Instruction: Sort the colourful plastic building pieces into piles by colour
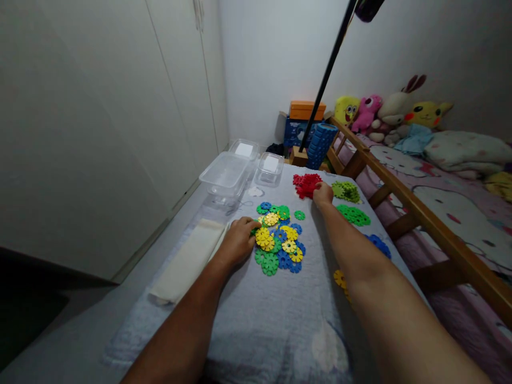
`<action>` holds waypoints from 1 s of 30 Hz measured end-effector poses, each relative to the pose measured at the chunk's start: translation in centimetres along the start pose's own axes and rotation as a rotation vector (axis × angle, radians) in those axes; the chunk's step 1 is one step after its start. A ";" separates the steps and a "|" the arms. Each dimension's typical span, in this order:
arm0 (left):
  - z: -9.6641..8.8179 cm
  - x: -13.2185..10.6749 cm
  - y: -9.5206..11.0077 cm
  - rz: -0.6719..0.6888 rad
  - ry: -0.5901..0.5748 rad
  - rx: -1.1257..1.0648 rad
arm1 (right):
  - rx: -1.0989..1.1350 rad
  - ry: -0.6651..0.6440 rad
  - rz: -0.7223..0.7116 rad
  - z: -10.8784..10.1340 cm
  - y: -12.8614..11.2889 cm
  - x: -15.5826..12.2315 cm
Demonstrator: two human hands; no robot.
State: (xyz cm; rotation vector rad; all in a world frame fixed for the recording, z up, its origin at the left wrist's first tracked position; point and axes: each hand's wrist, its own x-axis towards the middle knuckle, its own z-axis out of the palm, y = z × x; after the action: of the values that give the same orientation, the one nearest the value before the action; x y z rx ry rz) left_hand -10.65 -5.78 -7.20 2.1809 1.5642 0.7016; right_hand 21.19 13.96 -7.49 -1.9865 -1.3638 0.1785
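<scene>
A mixed heap of yellow, green and blue snowflake discs (280,240) lies on a pale blue towel (272,314). My left hand (238,240) rests at the heap's left edge, fingers curled on a green disc. My right hand (322,193) reaches far forward and touches a pile of red discs (306,184), fingers closed on one. Two green piles, one (346,191) and the other (353,215), sit to the right of that hand. A blue pile (378,245) and a few yellow discs (340,278) lie under my right forearm's side.
Clear plastic boxes (226,176) and lids (270,168) stand at the towel's far left. A folded cream cloth (190,261) lies left of my left hand. A wooden bed rail (420,213) runs along the right, with soft toys (380,112) behind. A black pole (326,80) rises at the back.
</scene>
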 end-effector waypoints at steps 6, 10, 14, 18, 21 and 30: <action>-0.1 0.2 0.0 -0.012 0.031 -0.043 | 0.069 -0.010 -0.079 -0.7 -1.2 -1.4; 0.0 0.3 0.0 -0.028 0.053 -0.066 | 0.172 -0.109 -0.276 -1.9 -3.4 -3.9; 0.2 0.5 -0.1 -0.043 0.072 -0.106 | 0.206 -0.453 -0.588 -3.0 -5.9 -8.5; 0.2 0.7 -0.2 -0.068 0.100 -0.139 | 0.063 -0.676 -0.884 -3.1 -7.6 -13.2; 0.1 0.8 -0.3 -0.079 0.121 -0.168 | -0.048 -0.625 -0.932 -2.4 -8.2 -15.3; 0.1 0.8 0.3 -0.098 0.109 -0.238 | 0.177 -0.656 -0.818 -3.2 -7.9 -14.8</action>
State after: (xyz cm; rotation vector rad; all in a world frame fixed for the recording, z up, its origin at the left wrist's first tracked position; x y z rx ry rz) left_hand -10.18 -5.10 -6.93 1.9100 1.5403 0.9368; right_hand 10.30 1.17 -4.22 -1.1135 -2.3617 0.5664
